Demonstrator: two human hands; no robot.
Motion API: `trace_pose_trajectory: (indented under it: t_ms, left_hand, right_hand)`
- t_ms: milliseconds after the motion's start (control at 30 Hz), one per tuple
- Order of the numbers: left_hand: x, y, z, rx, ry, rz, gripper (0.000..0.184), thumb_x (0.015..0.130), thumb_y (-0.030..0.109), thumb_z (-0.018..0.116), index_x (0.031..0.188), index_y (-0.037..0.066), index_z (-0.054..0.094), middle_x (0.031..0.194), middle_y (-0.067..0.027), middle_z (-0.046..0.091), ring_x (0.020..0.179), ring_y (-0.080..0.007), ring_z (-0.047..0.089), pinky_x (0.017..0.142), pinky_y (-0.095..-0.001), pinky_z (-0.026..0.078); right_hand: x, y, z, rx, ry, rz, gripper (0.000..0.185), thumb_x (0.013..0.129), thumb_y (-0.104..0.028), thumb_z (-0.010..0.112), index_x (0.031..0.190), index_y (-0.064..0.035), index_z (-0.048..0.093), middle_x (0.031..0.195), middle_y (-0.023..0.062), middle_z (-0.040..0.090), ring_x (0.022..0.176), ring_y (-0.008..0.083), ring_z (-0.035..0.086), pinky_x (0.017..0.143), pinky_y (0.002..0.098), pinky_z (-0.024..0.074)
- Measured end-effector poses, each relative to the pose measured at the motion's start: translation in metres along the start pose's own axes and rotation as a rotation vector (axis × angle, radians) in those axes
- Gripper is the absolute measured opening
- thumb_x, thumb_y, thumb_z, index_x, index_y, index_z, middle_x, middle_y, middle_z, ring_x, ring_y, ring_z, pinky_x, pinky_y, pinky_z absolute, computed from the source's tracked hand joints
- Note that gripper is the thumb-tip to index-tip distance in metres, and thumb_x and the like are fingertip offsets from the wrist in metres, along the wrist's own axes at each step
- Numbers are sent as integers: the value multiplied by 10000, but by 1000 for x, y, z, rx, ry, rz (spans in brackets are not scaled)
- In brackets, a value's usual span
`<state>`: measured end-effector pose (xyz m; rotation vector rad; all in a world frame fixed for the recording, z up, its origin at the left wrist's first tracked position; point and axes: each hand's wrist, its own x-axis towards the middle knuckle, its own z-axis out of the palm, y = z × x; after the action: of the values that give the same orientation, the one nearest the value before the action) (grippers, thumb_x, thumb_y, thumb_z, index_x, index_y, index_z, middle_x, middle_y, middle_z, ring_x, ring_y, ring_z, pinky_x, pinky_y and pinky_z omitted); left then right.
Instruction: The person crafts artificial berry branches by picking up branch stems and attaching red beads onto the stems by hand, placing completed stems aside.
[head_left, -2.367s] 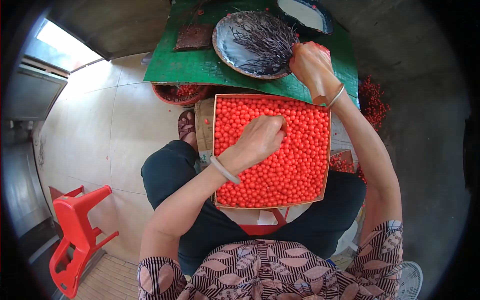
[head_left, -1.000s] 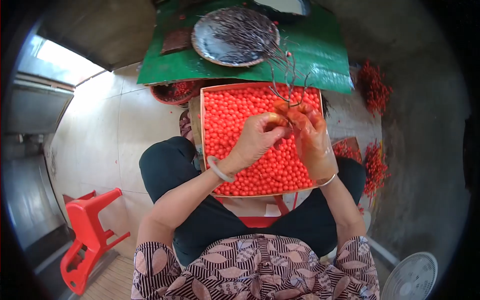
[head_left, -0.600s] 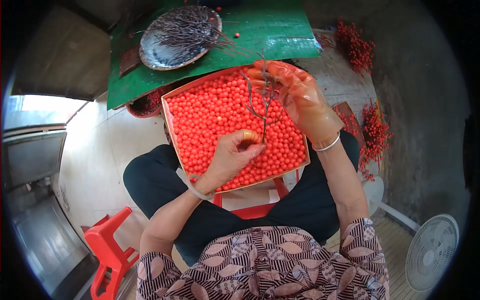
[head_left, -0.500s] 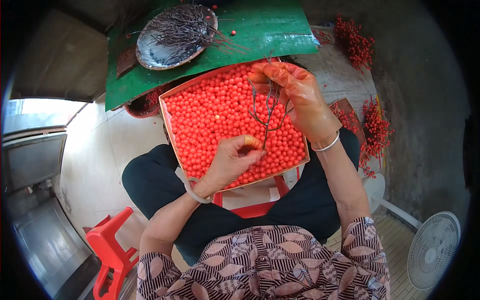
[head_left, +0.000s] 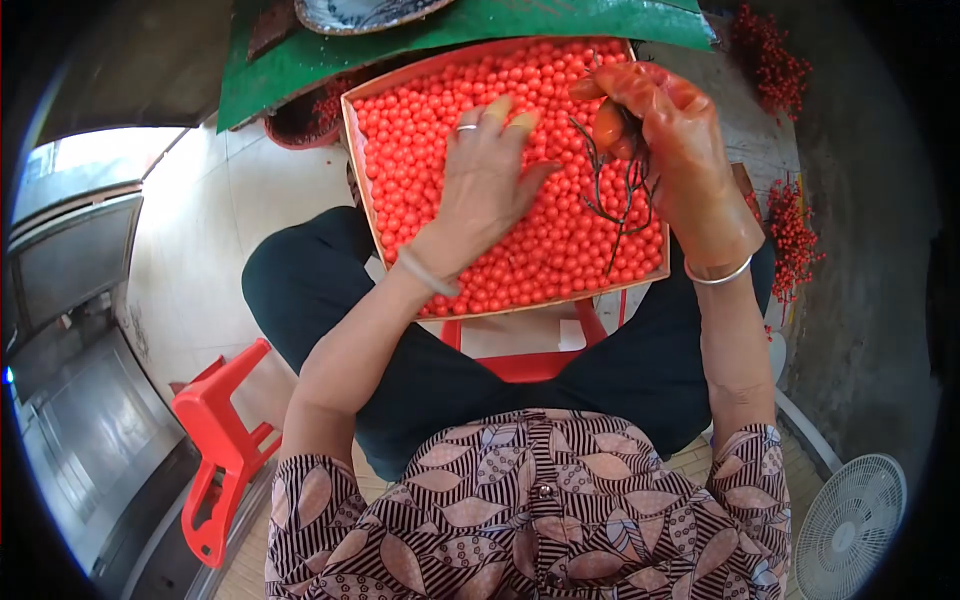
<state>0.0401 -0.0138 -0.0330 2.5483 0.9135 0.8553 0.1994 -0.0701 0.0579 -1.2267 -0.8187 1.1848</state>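
A shallow box (head_left: 352,160) full of small red balls (head_left: 570,240), like artificial berries, sits over my knees. My left hand (head_left: 482,185) lies over the balls with thumb and fingers apart. It wears yellow fingertip covers, and the tips touch or nearly touch the balls. In my right hand (head_left: 680,135), which wears a stained orange translucent glove, a dark branched twig (head_left: 622,205) is gripped near the box's right side. The twig's forks hang downward over the balls, and its upper part is hidden by the gloved fingers.
Beyond the box is a green tabletop (head_left: 520,22) with a plate (head_left: 370,12) at its edge. Beneath it stands a tub of red berries (head_left: 300,125). Red berry sprays (head_left: 790,235) lie at right. A red stool (head_left: 225,440) and a white fan (head_left: 850,530) flank me.
My left hand has let go of the twig's lower end and moved up over the balls, fingers spreading. My right hand still holds the twig. The whole view has shifted.
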Motion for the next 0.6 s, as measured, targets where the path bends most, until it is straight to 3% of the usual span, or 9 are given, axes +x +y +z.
trace_pose_trajectory:
  t_ms: [100, 200, 300, 433, 533, 600]
  left_hand:
    - [0, 8, 6, 148, -207, 26, 415, 697, 255, 690, 1065, 121, 549, 1209, -129, 446, 1058, -349, 424, 774, -467, 412]
    - [-4, 1, 16, 89, -371, -8, 379, 703, 221, 681, 1055, 133, 571, 1111, -125, 521, 966, -307, 494, 731, -418, 444]
    - [-8, -23, 36, -229, -288, -19, 297, 740, 168, 645, 1027, 124, 584, 934, -104, 586, 782, -221, 559, 623, -327, 463]
    - [11, -18, 11, -794, -376, -598, 176, 803, 82, 565, 973, 53, 596, 711, -28, 573, 582, -93, 521, 509, -236, 426]
    - [17, -23, -18, -1544, -361, -996, 190, 792, 43, 545, 977, 22, 584, 805, -12, 597, 638, -88, 529, 564, -222, 428]
    - [16, -22, -28, -1553, -318, -990, 212, 804, 66, 560, 1009, 13, 570, 820, -29, 607, 618, -56, 510, 522, -193, 400]
  right_hand:
    - [-4, 1, 0, -15, -44, -12, 268, 860, -224, 539, 865, 36, 601, 646, 65, 581, 564, 105, 506, 548, 228, 422]
    - [-6, 3, -1, -4, -71, 63, 273, 859, -230, 531, 880, 35, 592, 670, 69, 589, 599, 108, 541, 573, 232, 441]
    - [-9, 3, -1, -55, -52, 99, 275, 864, -231, 516, 878, 34, 588, 689, 72, 596, 618, 112, 562, 587, 229, 452]
    - [-11, 6, -1, -53, -86, 108, 281, 862, -246, 512, 845, 22, 593, 676, 74, 599, 592, 109, 551, 566, 222, 442]
    - [-10, 4, 3, -142, -105, 177, 281, 861, -253, 508, 834, 12, 599, 654, 67, 596, 594, 103, 551, 559, 226, 435]
    - [-10, 5, 7, -214, -89, 211, 277, 863, -249, 504, 831, 9, 602, 651, 66, 600, 591, 100, 551, 553, 227, 430]
